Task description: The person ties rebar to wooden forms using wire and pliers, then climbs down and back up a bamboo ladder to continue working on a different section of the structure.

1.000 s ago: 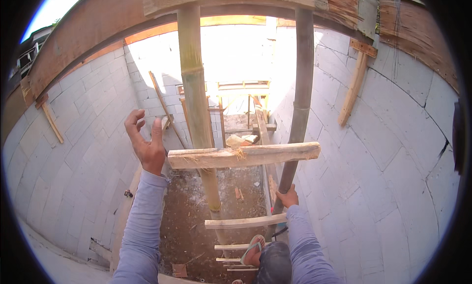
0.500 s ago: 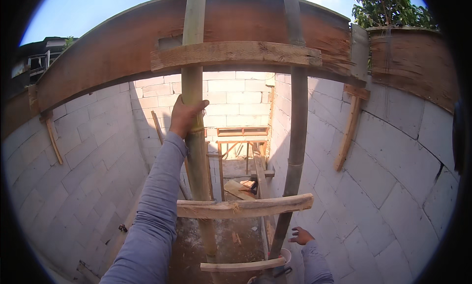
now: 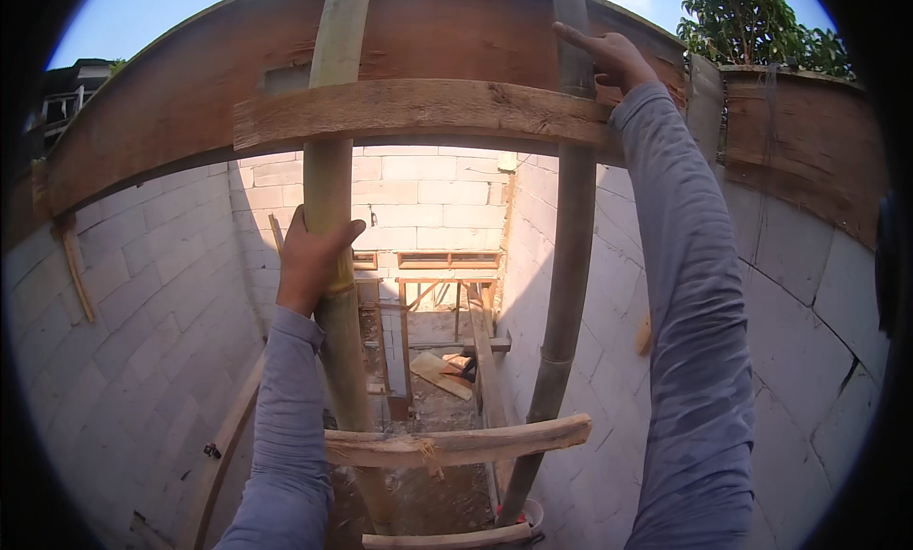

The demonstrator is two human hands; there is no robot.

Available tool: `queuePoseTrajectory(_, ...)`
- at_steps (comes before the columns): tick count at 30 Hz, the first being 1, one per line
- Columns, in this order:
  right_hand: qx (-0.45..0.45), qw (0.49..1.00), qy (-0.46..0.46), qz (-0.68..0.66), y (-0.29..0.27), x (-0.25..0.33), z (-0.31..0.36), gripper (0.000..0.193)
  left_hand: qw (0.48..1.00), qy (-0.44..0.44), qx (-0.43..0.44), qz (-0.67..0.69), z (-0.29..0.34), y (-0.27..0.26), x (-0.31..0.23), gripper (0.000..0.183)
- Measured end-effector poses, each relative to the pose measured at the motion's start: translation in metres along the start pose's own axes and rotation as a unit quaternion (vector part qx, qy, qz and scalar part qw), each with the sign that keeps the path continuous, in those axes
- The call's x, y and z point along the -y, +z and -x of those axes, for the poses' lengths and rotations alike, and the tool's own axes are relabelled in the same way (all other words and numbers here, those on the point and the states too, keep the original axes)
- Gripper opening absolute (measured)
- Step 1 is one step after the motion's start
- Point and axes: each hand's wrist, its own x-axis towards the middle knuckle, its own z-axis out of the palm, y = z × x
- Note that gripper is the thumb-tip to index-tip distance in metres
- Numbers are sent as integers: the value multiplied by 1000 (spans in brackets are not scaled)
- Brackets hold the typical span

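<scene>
**Left hand (image 3: 312, 269) clamped, right hand (image 3: 618, 60) not yet closed, on a bamboo ladder (image 3: 456, 109)**

In the head view, the ladder stands ahead of and between the hands. The left hand is clamped on the left pole (image 3: 348, 360), thumb across its front, just below the upper rung (image 3: 399, 110). The right hand is above that rung, fingers apart, index finger stretched across the right pole (image 3: 575, 226); whether it touches, I cannot tell. Judging by this, the left hold is made and the right one remains to be closed. The poles' long axis runs steeply up and down, rising past both hands in front of a brown board (image 3: 456, 36); their tops leave the view and they draw together downward. The lower rung (image 3: 466, 446) lies crosswise, well below the left hand.
</scene>
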Motion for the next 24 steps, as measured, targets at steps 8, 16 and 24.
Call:
queuePoseTrajectory(8,58,975,-26,-212,50,-16,-20,39,1000,18,-9,24,-3,-4,4,44)
queuePoseTrajectory(16,30,980,-58,-187,43,-16,3,39,1000,-26,9,1,1,-3,12,52)
queuePoseTrajectory(24,-16,988,3,-154,61,5,20,58,868,98,167,-457,9,-85,-91,67)
